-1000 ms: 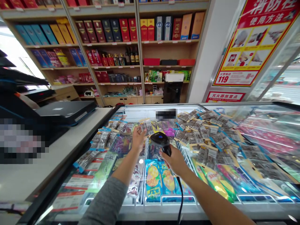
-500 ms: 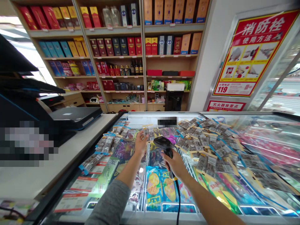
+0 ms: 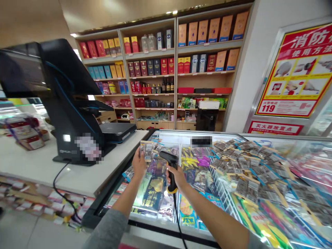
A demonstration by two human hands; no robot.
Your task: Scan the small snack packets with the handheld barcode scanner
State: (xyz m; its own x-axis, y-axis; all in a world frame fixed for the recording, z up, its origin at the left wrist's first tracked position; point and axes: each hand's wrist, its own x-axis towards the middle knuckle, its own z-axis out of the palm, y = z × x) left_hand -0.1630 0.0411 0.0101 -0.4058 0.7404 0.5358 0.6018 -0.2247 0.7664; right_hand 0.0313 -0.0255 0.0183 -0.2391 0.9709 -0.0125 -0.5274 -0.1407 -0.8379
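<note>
My left hand [image 3: 139, 162] is closed on a small snack packet [image 3: 148, 150] with a tan edge, held up over the left side of the glass-topped freezer [image 3: 166, 221]. My right hand [image 3: 176, 177] is wrapped round the handle of a black barcode scanner [image 3: 169, 159], whose head points left toward the packet. From the scanner's base a black cable [image 3: 177, 214] runs down past the freezer's front edge. Many similar snack packets [image 3: 243, 183] lie heaped on the glass to the right. A few more packets [image 3: 127, 174] lie partly hidden behind my left arm.
A black checkout terminal [image 3: 70, 103] stands on the white counter [image 3: 77, 180] at left, a flat black device [image 3: 118, 131] beside it. Bagged frozen goods show beneath the glass. Shelves of boxed bottles [image 3: 153, 65] line the back wall, and a red sign [image 3: 298, 72] hangs at right.
My view has swung left and back. My left hand has moved left with the packet, now lifted near the counter side. The scanner has followed to the left, still in my right hand.
</note>
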